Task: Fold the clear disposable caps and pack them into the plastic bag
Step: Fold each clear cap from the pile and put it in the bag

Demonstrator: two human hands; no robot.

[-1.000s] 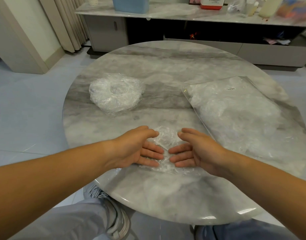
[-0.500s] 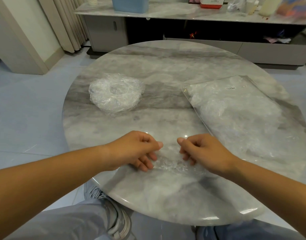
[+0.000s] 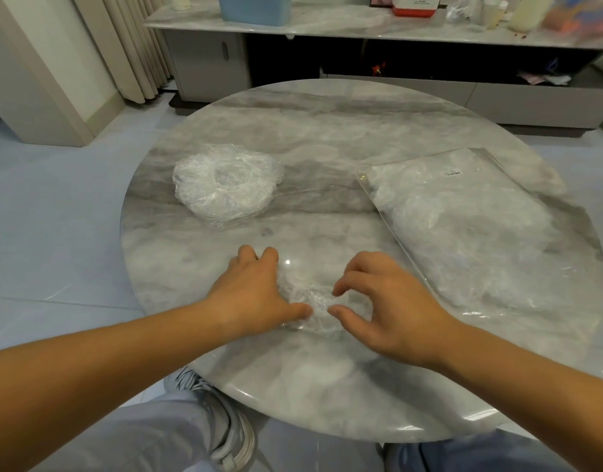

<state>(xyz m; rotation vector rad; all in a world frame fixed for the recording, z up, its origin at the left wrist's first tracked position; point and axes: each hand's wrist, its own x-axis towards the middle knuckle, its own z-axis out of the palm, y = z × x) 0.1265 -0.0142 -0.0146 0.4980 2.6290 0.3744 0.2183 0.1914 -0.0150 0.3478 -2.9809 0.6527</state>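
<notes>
Now: your left fingers (image 3: 271, 258) are curled down over the far-left edge of the clear cap (image 3: 313, 301), with the thumb pressed on its near edge. Your right fingers (image 3: 349, 284) arch in a claw round its right edge, thumb and forefinger tips on the film with a gap between them. Left hand (image 3: 255, 294) and right hand (image 3: 385, 301) flank the cap, which lies crumpled on the near part of the counter (image 3: 327, 131).

Judgement: fold in progress, cap not yet compact. The film looks thin, springy and likely to trap air. Press it flat before creasing, bring the edges together evenly, and pin the fold with one hand before releasing the other.

Plastic bag (image 3: 463, 226), seemingly part-filled with film, lies just to the right. Stack of unfolded caps (image 3: 226, 183) sits far left, well apart.
</notes>
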